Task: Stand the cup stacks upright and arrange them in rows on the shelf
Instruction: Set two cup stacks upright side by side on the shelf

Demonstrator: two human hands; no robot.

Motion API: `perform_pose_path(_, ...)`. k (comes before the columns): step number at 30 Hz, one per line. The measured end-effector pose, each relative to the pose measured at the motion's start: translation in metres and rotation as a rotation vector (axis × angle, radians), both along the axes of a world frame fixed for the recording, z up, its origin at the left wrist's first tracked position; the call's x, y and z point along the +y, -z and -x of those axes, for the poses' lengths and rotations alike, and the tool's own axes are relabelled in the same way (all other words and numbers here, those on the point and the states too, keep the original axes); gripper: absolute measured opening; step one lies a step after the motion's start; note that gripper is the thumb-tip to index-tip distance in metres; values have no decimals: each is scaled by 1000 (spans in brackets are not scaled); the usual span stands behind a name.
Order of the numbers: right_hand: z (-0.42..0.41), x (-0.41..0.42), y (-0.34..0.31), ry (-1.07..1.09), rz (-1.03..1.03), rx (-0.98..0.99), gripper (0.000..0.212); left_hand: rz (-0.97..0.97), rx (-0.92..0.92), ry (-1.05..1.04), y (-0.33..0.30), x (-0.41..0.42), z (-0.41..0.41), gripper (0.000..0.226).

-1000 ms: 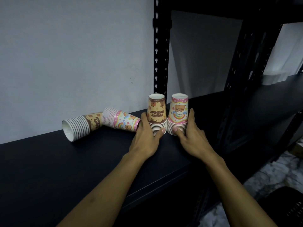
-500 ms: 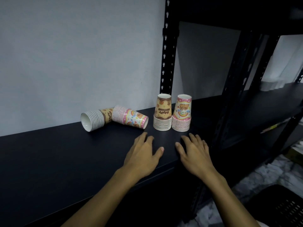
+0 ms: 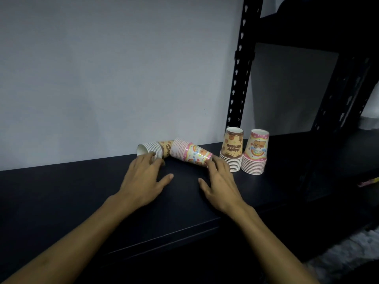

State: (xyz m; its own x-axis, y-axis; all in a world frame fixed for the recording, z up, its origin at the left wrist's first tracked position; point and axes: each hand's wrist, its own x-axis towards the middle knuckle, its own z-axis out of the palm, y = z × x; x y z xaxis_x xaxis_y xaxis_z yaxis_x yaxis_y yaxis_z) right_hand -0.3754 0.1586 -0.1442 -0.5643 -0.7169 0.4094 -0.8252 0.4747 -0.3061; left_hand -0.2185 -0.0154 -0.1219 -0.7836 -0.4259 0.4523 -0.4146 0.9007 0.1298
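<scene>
Dark shelf point(image 3: 61, 201): both hands, left hand point(image 3: 143, 179) and right hand point(image 3: 220, 181), now forward (fingers spread, ungripping) at toppled cup stacks point(image 3: 174, 150).

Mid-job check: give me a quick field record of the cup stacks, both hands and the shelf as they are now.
standing stacks: brown stack and pink stack, mouth-down, side by side
lying stacks: brown lying stack and pink lying stack, against the wall
left hand: open, fingertips at brown lying stack
right hand: open, fingertips at pink lying stack
surface: dark shelf
left to do: two stacks
</scene>
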Motion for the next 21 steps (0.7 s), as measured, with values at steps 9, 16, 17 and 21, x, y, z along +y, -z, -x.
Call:
perform_pose_path(9,23,-70,1,41,-20,208,64,68,-49,-90,0,-66,50,80)
perform_pose_path(16,42,-75,9,31,125,134,63,-65,167,-113,21,-86,45,70)
perform_pose_path(17,43,-75,9,46,128,130,63,-133,184,-101,21,-88,43,70)
perform_pose_path(21,39,-74,7,75,87,173,48,-510,360,-8,16,-90,28,71)
